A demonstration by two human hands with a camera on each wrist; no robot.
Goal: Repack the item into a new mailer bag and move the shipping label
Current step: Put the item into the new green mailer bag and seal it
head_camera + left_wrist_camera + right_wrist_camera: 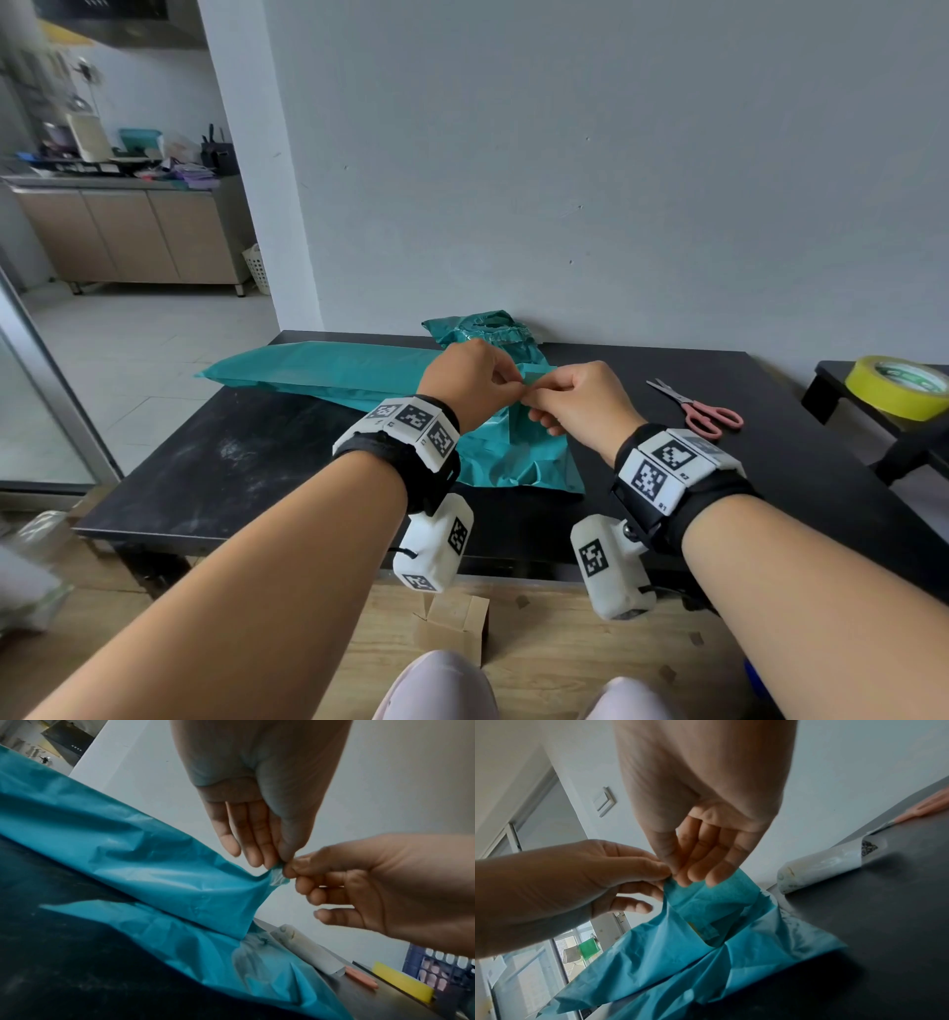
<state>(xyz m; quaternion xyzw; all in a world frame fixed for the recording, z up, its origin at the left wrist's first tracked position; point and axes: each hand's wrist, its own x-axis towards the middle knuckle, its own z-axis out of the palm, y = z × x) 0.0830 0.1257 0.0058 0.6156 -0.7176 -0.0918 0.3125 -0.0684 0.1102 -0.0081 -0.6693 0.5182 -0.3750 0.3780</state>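
Head view: the left hand (470,377) and right hand (575,403) are meeting over the desk (231,462), both pinching one edge of the teal mailer bag (513,457).
Left wrist view: the film (144,862) is draping limp, likely light and slippery.
Right wrist view: fingertips (680,880) are clamping the mouth edge, probably the best hold; the curled shipping label (834,862) is lying beside it.

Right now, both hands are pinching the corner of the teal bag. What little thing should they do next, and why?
Probably pull the fingertips gently apart to peel the mailer bag's mouth open. The left hand and right hand pinch the same lifted corner with their tips meeting, as if separating two layers. The rolled shipping label lies loose on the table, waiting.
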